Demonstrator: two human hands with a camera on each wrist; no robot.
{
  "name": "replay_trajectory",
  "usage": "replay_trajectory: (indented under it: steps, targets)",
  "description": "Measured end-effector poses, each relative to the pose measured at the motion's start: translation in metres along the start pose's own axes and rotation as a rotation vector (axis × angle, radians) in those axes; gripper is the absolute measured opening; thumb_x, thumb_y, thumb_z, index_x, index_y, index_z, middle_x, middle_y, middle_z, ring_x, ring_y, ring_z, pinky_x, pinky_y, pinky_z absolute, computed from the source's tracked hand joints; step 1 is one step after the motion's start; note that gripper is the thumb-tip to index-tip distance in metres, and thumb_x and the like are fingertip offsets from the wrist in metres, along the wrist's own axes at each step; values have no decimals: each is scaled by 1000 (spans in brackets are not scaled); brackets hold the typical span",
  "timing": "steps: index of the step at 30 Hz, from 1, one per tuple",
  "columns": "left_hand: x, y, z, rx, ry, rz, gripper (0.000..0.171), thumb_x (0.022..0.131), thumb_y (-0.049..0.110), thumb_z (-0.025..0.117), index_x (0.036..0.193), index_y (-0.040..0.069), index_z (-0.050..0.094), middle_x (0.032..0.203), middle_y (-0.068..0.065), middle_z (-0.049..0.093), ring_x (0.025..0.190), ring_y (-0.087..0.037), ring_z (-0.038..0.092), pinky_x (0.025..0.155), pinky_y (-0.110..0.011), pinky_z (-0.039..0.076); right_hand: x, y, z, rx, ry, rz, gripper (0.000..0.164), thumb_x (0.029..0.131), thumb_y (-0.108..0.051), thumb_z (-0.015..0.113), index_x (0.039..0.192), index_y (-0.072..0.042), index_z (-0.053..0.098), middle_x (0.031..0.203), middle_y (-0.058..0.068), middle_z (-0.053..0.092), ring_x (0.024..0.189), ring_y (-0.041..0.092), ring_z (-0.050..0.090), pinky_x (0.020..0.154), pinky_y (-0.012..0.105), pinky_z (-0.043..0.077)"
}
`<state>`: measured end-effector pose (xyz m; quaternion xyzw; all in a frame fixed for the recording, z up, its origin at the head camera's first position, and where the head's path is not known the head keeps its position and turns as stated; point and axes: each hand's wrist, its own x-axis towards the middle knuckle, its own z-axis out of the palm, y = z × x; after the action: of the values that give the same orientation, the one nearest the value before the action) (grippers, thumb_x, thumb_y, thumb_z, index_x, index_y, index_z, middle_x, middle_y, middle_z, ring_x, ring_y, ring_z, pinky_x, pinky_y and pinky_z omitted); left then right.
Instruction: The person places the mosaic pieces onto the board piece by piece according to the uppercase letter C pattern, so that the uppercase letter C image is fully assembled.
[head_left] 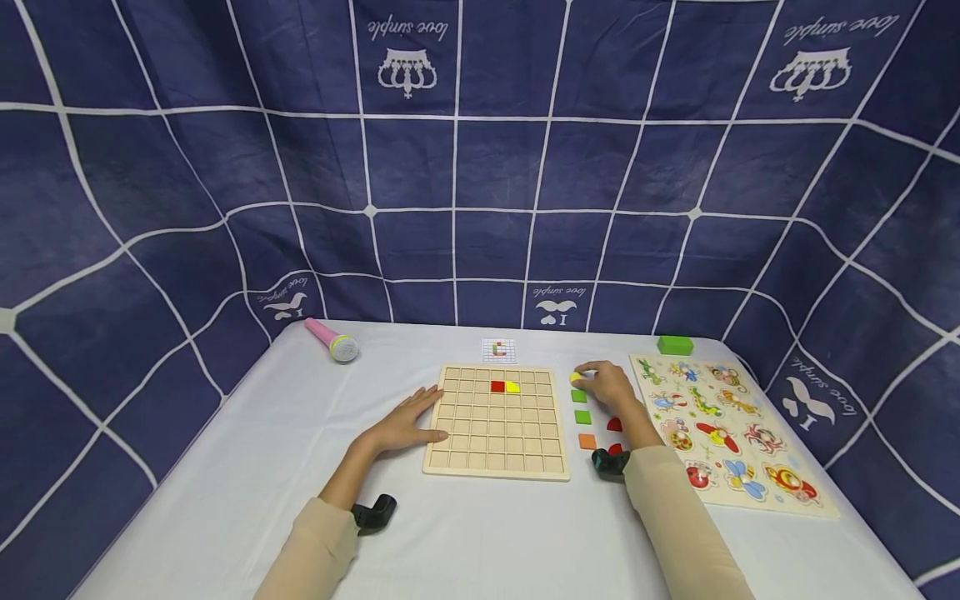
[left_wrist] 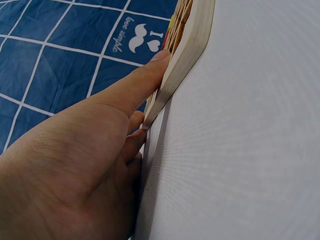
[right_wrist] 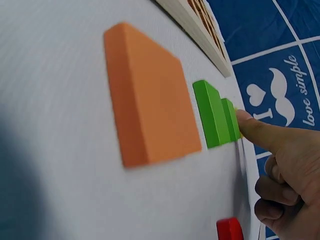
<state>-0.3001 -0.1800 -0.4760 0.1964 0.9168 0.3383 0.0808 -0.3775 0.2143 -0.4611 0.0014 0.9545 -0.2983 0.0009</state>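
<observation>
A wooden grid board [head_left: 498, 477] lies on the white table. One red square [head_left: 497, 387] and a yellow piece with a curved edge [head_left: 513, 387] sit side by side in its upper cells. My left hand [head_left: 405, 423] rests at the board's left edge, thumb on the rim [left_wrist: 172, 75] and fingers along the side. Right of the board, my right hand [head_left: 611, 390] pinches a yellow block [head_left: 576, 377], mostly hidden by the fingers. Nearer me stand two green blocks [head_left: 582, 417], an orange square block [head_left: 587, 442] and two red pieces [head_left: 614, 425], partly covered by the right wrist.
A small card with a coloured grid pattern [head_left: 498, 350] lies behind the board. At the right is an insect picture puzzle [head_left: 720, 429], with a green block [head_left: 675, 345] behind it. A pink toy microphone [head_left: 330, 339] lies back left. Blue checked cloth [head_left: 495, 167] surrounds the table.
</observation>
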Motion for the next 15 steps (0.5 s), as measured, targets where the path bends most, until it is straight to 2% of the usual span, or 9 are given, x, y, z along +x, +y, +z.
replay_trajectory:
  steps: [10,13,15]
  targets:
    - [0,1,1,1,6,-11,89,76,47,70,146,11,28,152,-7,20,140,-29,6,110,-52,8,-1,2,-2,-2,36,-34,29,81,-22,72,108,-10,68,108,19,61,92,30,55,80,44,45]
    - [0,2,1,2,5,-14,90,76,47,70,146,11,28,152,-7,19,140,-30,6,110,-52,8,-2,-5,-3,-19,70,-86,30,81,-25,72,107,-11,68,91,15,61,76,25,52,65,37,43]
    - [0,2,1,5,5,-15,89,76,47,70,146,11,28,152,-6,19,140,-29,6,110,-52,8,-2,-14,-4,-25,104,-138,30,80,-27,73,106,-11,69,75,9,54,64,20,44,55,32,36]
